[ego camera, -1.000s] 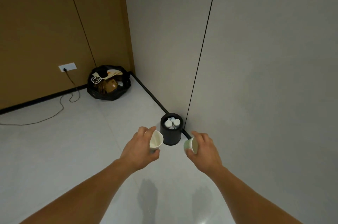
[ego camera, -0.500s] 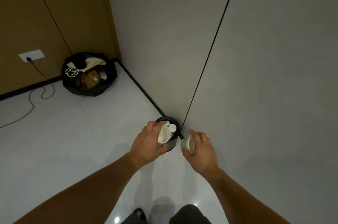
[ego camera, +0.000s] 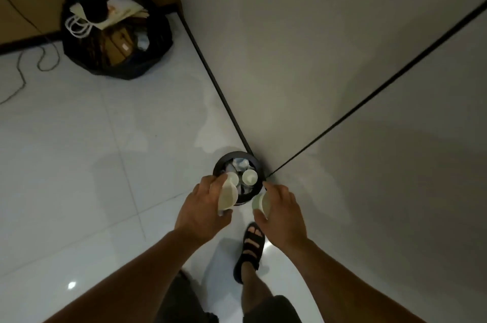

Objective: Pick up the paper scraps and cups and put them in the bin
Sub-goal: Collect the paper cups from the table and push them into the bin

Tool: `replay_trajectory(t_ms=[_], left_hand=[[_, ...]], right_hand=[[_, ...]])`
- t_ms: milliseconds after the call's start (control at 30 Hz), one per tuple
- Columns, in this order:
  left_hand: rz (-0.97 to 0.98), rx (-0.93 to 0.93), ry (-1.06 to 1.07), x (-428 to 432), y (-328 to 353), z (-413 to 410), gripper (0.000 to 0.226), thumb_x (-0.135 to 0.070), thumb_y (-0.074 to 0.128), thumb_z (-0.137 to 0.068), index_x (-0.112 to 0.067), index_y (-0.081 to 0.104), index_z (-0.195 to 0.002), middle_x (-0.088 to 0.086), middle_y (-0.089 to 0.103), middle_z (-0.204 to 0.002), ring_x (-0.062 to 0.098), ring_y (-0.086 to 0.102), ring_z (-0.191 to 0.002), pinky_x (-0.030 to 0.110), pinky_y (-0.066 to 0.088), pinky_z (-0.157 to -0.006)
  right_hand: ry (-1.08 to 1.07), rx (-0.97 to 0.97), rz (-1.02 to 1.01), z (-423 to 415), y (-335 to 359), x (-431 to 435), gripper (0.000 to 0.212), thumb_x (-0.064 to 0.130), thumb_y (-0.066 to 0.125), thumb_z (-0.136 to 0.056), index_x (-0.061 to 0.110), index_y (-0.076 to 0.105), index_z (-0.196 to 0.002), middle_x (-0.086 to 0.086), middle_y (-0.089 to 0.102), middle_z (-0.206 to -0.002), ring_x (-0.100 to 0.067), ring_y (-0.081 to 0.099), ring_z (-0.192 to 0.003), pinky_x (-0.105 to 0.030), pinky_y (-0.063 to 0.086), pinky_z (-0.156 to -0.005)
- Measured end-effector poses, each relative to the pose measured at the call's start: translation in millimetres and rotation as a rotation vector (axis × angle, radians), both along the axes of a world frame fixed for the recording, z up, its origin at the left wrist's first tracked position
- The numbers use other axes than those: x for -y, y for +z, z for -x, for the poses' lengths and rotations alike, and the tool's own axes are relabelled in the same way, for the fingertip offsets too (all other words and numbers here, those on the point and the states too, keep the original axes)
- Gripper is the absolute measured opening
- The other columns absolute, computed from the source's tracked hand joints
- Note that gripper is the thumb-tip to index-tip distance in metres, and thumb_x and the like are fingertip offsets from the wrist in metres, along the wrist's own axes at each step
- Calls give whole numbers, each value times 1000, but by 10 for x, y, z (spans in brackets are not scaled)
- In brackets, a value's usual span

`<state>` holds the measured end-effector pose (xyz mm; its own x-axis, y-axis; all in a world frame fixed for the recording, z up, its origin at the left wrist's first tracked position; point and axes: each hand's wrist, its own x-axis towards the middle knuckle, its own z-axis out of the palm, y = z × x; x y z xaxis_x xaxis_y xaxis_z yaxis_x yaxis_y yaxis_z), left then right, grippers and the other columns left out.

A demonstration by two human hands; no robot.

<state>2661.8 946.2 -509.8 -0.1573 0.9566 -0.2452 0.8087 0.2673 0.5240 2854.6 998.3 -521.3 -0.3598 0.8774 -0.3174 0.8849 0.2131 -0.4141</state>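
A small black round bin stands on the floor against the wall, with white cups and crumpled paper scraps inside. My left hand grips a white paper cup at the bin's near left rim. My right hand holds a pale green cup just in front of the bin's near right side. Both cups lie tilted on their sides in my fingers.
A grey wall rises right behind the bin. A black rubbish bag full of paper bags and boxes sits at the far left by a brown wall, with a cable trailing beside it. My sandalled foot is below the bin.
I have stepped closer and look more steeply down, so the bin sits directly under my hands. Both hands with their cups have come up to the bin's rim.
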Motion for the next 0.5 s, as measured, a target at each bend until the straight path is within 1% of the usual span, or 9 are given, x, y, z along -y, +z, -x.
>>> replay_trajectory(t_ms=[67,167,267,367,433,500], left_hand=[[19,8,44,-197,-444,-43,84,-37,78,-70,-22,36,-141,1,47,-130,20,53,-109,26,45,-86],[34,30,99,-414,-1255,-92,82,-34,78,-71,-21,38,-141,3,48,-129,22,53,-109,27,44,-85],[1,42,107,-669,-2041,-96,80,-35,77,-72,-20,38,-140,4,49,-129,23,51,-111,30,44,-87],[-65,-2,120,-945,-2743,-62,82,-33,80,-69,-17,41,-139,8,51,-126,26,50,-111,31,39,-88],[-74,-39,102,-1063,-3140,-49,82,-33,79,-68,-15,42,-138,10,52,-125,28,50,-112,31,36,-89],[-80,-72,73,-1084,-3467,-31,79,-35,79,-70,-13,43,-137,11,54,-124,30,51,-111,30,36,-89]], right_hand=[[-1,-25,19,55,-431,-278,71,43,64,-87,22,32,-146,-3,41,-142,-19,41,-127,-32,43,-102],[-2,-53,21,155,-1173,-602,70,39,65,-86,16,36,-146,-7,44,-139,-22,43,-122,-32,43,-97],[67,-23,-45,209,-1923,-845,69,35,70,-85,10,43,-143,-13,50,-134,-28,49,-118,-40,48,-93],[95,-15,-78,244,-2583,-1043,70,30,74,-81,9,46,-141,-14,53,-130,-31,52,-115,-44,50,-89],[109,-9,-84,265,-2941,-1142,70,30,75,-80,11,45,-141,-13,52,-130,-30,51,-116,-44,50,-90],[141,-8,-101,295,-3229,-1224,70,30,76,-80,10,46,-140,-14,54,-130,-32,52,-117,-44,50,-91]])
